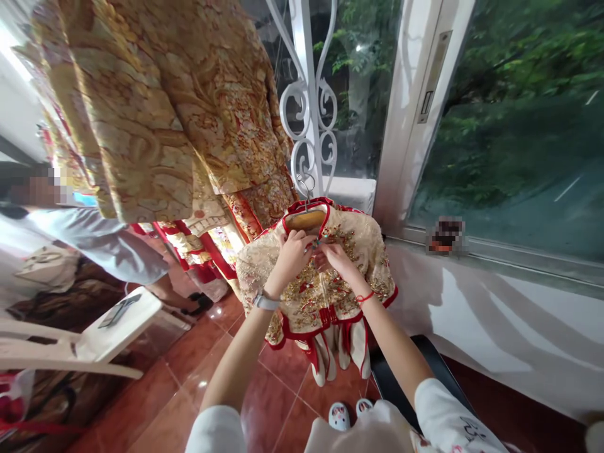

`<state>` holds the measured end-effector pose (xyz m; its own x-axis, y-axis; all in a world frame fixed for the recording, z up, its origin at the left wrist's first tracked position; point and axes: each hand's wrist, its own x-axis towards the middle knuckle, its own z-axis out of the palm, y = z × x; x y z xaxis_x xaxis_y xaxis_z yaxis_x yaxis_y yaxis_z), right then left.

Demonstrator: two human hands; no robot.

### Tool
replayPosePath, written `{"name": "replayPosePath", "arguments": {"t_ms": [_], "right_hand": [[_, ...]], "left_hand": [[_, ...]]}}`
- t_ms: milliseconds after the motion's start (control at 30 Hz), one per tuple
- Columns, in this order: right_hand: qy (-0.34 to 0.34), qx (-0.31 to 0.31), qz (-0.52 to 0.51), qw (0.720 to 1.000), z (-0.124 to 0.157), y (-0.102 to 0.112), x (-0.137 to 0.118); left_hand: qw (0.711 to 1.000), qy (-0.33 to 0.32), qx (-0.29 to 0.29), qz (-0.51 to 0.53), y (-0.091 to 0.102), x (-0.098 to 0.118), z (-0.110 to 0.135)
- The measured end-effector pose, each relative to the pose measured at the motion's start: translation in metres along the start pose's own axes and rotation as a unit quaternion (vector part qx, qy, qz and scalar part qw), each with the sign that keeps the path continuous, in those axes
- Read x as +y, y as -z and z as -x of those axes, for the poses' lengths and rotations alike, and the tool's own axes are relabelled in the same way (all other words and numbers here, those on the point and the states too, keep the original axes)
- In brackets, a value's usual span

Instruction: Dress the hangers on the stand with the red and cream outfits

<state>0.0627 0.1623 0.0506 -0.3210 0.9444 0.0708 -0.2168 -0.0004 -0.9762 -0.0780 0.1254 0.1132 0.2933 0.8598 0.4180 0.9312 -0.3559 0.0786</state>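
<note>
A cream jacket (306,296) with gold beading and red trim hangs from a hanger (306,189) in front of me. At the front of its collar, both my hands meet. My left hand (296,251) has its fingers closed on the left collar edge. Close beside it, my right hand (333,259) pinches the facing collar edge near the throat. A small bluish spot shows between the fingertips, too small to name. Red-trimmed cream panels (343,349) dangle below the jacket hem.
Large gold embroidered garments (189,113) hang at the left. A white scrolled metal stand (302,100) rises behind the jacket, beside a window (514,138). A black seat (425,358) is at lower right. At far left are a person (104,239) and a white chair (117,321).
</note>
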Motion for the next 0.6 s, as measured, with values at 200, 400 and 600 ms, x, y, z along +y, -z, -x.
{"name": "replayPosePath", "arguments": {"t_ms": [200, 400, 600], "right_hand": [[-0.040, -0.005, -0.130, 0.991, -0.003, -0.006, 0.005], [0.053, 0.013, -0.094, 0.994, -0.009, -0.007, 0.019], [0.014, 0.079, 0.112, 0.991, 0.076, 0.006, 0.137]], "left_hand": [[0.997, 0.006, 0.077, 0.011, -0.014, -0.003, 0.014], [0.998, -0.018, 0.025, -0.062, -0.004, -0.003, 0.008], [0.992, -0.036, 0.063, -0.104, 0.024, -0.010, 0.026]]}}
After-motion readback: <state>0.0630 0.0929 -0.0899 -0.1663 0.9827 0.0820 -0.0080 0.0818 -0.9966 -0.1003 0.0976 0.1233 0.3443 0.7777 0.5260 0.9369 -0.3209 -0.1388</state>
